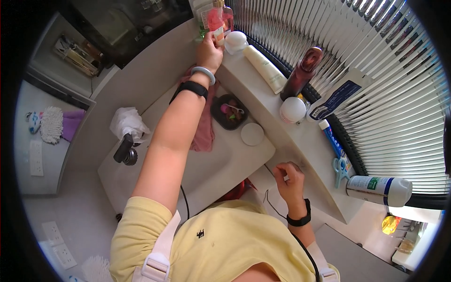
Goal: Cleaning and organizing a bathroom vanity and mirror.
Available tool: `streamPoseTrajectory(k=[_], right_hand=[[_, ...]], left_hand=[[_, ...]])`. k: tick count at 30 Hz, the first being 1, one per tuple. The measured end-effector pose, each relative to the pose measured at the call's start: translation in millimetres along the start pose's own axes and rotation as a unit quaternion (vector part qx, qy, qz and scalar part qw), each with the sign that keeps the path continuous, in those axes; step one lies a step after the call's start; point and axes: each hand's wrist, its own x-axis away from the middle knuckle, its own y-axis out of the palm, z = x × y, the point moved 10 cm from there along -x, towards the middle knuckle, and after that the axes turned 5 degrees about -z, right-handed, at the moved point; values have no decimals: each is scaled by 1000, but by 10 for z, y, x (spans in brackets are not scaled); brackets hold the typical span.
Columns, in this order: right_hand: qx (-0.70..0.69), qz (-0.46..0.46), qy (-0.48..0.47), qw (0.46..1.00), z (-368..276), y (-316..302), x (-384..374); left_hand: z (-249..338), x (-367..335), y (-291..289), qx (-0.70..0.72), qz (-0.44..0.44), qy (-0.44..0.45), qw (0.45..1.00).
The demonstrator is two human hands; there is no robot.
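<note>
My left hand (pixel 210 54) is stretched out to the far end of the ledge, its fingers closed around the lower part of a pink bottle (pixel 215 19) with a gold cap and a pale label. A white round-lidded jar (pixel 236 42) stands just right of that hand. My right hand (pixel 290 181) hovers beside the near part of the ledge, fingers curled in with nothing seen in them. Below my left wrist a pink cloth (pixel 205 129) lies on the table, next to a dark tray of small items (pixel 229 112) and a white round lid (pixel 252 134).
Along the ledge (pixel 324 174) lie a cream tube (pixel 265 69), a dark red bottle (pixel 302 74), a white jar (pixel 292 110), a blue tube (pixel 332 138), a light-blue clip (pixel 340 172) and a white bottle (pixel 376 189). Crumpled white tissue (pixel 128 124) sits left of my forearm.
</note>
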Motion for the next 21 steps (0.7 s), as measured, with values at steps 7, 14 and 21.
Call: streamPoseTrajectory(k=[7, 14, 21], right_hand=[[-21, 5, 13, 1000, 149, 2, 44], [3, 5, 15, 1000, 185, -10, 14], [34, -34, 64, 997, 390, 51, 160]], left_hand=[[-132, 359, -301, 25, 94, 47, 994], [-1023, 1677, -134, -400, -137, 28, 906], [-1513, 1366, -303, -299, -90, -51, 949]])
